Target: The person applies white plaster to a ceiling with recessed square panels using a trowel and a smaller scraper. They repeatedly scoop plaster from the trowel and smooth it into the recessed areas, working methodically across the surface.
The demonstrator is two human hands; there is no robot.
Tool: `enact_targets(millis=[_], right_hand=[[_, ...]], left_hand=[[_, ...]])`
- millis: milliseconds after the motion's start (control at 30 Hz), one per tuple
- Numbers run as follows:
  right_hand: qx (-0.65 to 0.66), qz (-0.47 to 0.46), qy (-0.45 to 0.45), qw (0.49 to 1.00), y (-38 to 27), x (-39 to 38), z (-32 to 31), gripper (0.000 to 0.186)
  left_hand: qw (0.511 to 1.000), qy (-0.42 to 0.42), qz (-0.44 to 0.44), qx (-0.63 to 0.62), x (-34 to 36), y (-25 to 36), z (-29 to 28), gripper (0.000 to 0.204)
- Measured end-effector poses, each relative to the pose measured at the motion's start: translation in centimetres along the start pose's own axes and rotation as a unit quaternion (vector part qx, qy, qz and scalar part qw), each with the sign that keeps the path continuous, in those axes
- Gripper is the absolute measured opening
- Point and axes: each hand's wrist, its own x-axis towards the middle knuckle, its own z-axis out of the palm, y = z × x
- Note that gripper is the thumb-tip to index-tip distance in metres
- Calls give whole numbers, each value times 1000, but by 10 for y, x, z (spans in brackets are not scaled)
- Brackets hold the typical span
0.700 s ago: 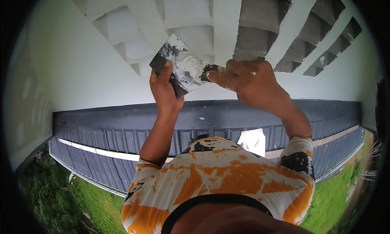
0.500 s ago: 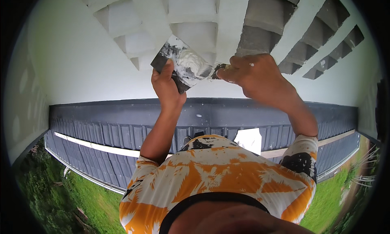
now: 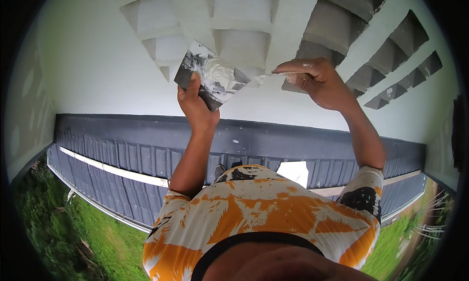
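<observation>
My left hand (image 3: 196, 103) is closed on a dark square board (image 3: 212, 98), tilted, with a thick mound of white paste (image 3: 219, 73) and smears across it. A short distance to the right, my right hand (image 3: 320, 85) grips a putty knife (image 3: 268, 76), seen nearly edge-on and coated with white paste, its tip near the board's right corner. Behind both stands a white wall (image 3: 97, 81) with rows of square recesses, white-coated at left (image 3: 244, 46) and bare grey at right (image 3: 322, 22).
Below me runs a dark grey tiled roof (image 3: 117, 154) with a long pale batten (image 3: 112, 168), a white sheet (image 3: 292, 171) and my shoe (image 3: 220, 171). Grass (image 3: 112, 237) and trees (image 3: 39, 212) lie beyond the roof's edge. Side walls (image 3: 27, 110) bound both ends.
My right hand has moved right and turned, so the knife now shows edge-on, pulled away from the paste mound. The board has shifted slightly left. The view has swung slightly.
</observation>
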Motion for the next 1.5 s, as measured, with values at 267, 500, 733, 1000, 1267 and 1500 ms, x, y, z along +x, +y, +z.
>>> enact_targets(millis=[267,500,733,1000,1267,1500], right_hand=[[554,290,197,755,11,-18,64,17],[139,-2,208,968,20,-28,74,30],[-253,-19,175,951,29,-41,35,52],[-422,-171,40,889,-40,-8,3,31],[-422,-176,21,889,-40,2,10,26],[161,209,48,963,-24,-16,3,14]], left_hand=[[997,-43,-45,-54,-11,-21,-4,33],[989,20,-124,-78,-11,-25,5,28],[996,-22,-56,-62,-9,-19,7,30],[998,-53,34,-8,-9,-14,16,27],[996,-56,47,56,-13,-4,20,27],[999,2,36,10,-7,5,19,36]])
